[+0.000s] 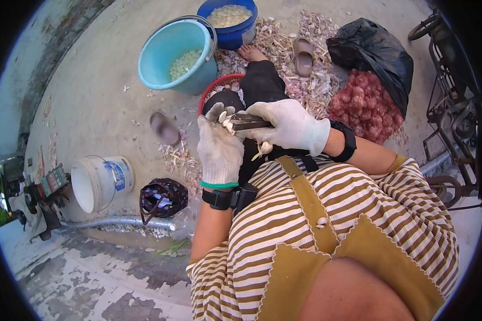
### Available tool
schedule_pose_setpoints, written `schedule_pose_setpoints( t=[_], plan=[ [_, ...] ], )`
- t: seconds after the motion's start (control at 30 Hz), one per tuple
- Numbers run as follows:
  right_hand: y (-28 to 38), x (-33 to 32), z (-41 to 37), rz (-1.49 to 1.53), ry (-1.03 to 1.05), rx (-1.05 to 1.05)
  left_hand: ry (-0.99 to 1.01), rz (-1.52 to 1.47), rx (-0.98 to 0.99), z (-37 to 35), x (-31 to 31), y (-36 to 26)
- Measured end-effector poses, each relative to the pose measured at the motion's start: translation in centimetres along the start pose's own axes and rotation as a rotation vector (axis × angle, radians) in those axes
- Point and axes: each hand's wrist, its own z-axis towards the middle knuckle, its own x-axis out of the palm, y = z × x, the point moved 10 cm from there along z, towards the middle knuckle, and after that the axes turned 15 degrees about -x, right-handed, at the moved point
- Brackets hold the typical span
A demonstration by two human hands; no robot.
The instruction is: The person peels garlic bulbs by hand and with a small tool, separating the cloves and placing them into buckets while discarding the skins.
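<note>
From my remote view, my gloved right hand point(294, 125) closes its fingers around a dark tool point(251, 126), while my left hand point(219, 155) pinches pale garlic cloves point(228, 125) beside it. I judge this a peeling or trimming step; the next move calls for a steady left pinch and a short, careful stroke. Beyond, the teal bucket point(200, 80) holds cloves; the trousers point(262, 80) partly cover a red basket point(208, 90). I can't make out the tool's edge or every left fingertip.

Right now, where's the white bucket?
In the head view, the white bucket is on the ground toward the left side, just left of the dark patterned bag and just above the silvery pipe in the picture.
</note>
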Motion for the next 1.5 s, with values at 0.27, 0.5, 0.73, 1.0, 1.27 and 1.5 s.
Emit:
schedule_pose_setpoints(
  t=[0.27, 0.5, 0.73, 1.0, 1.27, 1.5],
  plan=[
    [-1.0, 2.5, 2.0, -0.22, 0.118, 0.045, 0.004, -0.072, -0.011, -0.3, 1.4, 1.4],
    [-3.8, 3.0, 1.5, 0.136, 0.116, 0.279, 0.015, -0.097, 0.001, 0.0, 1.3, 1.9],
    [-5.2, 4.3, 1.1, 0.432, 0.035, 0.323, -0.005, -0.139, -0.018, 0.1, 1.2, 2.6],
    [-3.1, 5.6, -0.6, 1.375, 0.019, 0.359, -0.157, 0.003, -0.067, -0.2, -0.1, 2.4],
    [-2.3, 5.8, -1.5, 1.517, 0.021, 0.334, -0.251, 0.672, -0.051, -2.2, 2.3, 0.9],
    [-3.5, 3.6, -2.1, 1.273, -0.139, 0.379, -0.19, 0.335, -0.01, -2.5, 1.7, 0.1]
  ],
)
